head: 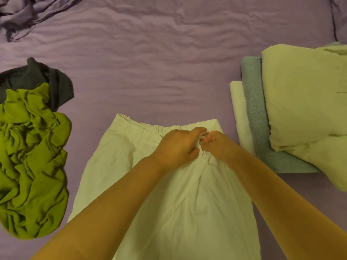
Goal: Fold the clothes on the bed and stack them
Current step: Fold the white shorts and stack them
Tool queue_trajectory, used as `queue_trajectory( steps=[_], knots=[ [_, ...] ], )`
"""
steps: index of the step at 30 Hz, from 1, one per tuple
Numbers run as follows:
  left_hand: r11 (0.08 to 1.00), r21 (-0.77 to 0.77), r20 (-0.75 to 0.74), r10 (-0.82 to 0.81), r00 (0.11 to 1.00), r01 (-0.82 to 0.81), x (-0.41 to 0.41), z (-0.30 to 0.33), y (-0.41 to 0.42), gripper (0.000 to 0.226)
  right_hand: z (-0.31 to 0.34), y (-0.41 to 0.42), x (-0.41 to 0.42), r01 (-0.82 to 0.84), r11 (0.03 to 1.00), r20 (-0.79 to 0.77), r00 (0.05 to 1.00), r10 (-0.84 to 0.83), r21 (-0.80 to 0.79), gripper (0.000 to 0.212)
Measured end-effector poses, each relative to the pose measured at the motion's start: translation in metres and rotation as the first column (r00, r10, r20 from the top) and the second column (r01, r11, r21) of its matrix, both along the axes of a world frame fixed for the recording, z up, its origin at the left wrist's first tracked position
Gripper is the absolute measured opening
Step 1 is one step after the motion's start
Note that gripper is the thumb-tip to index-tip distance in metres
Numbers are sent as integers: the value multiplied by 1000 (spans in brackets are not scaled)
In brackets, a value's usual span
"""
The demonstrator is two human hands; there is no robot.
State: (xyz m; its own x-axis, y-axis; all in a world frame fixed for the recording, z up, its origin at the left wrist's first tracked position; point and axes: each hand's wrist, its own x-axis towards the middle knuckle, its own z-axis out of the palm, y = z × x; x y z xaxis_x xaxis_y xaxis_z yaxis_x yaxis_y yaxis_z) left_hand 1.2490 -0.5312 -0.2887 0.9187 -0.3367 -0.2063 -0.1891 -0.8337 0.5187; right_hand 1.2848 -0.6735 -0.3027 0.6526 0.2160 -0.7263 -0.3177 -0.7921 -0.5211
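Note:
A pale cream garment with an elastic waistband (120, 166) lies spread on the purple bed, waistband away from me. My left hand (178, 147) and my right hand (216, 145) meet just below the waistband, right of its middle. Both pinch a small bunch of the cream cloth between curled fingers. A crumpled green garment (32, 156) lies at the left, with a dark grey one (43, 79) behind it. At the right stands a stack of folded clothes: a pale yellow piece (304, 98) on top, a grey-blue one (257, 113) under it, a white one (240, 113) lowest.
The purple sheet (150, 59) covers the bed and is wrinkled across the middle. A bunched lilac cloth (24, 14) lies at the far left corner. A purple pillow edge (339, 17) shows at the far right.

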Motion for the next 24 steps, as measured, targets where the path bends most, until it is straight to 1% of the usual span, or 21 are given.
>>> queue_trajectory(
  steps=[2, 5, 7, 10, 12, 18, 24],
  knots=[
    [1000, -7, -35, 19, 999, -20, -2, -3, 0, 54, -3, -1, -2, -2, 1000, 15, 1000, 3, -23, 30],
    [998, -31, -100, 51, 994, -54, -4, -5, 2, 56, -2, -10, -13, 1, 997, 103, 995, -8, 75, 26],
    [996, -60, -150, 50, 987, -59, -2, -4, 4, 58, 2, -17, -18, 0, 989, 108, 994, -16, 149, 23],
    [991, -103, -219, 65, 974, -89, 1, -3, 4, 57, 3, -20, -21, -6, 985, 135, 991, -18, 174, 30],
    [987, -123, -237, 74, 969, -106, 2, -4, 6, 56, 0, -20, -23, 4, 980, 174, 984, -39, 198, 28],
    [984, -154, -277, 46, 960, -92, 4, -6, 11, 55, -9, -21, -27, -34, 990, 288, 958, -7, 136, 24],
    [965, -217, -317, 71, 946, -145, 0, -12, 12, 65, -14, -22, -27, -62, 992, 310, 950, 24, 112, 25]
  ],
)
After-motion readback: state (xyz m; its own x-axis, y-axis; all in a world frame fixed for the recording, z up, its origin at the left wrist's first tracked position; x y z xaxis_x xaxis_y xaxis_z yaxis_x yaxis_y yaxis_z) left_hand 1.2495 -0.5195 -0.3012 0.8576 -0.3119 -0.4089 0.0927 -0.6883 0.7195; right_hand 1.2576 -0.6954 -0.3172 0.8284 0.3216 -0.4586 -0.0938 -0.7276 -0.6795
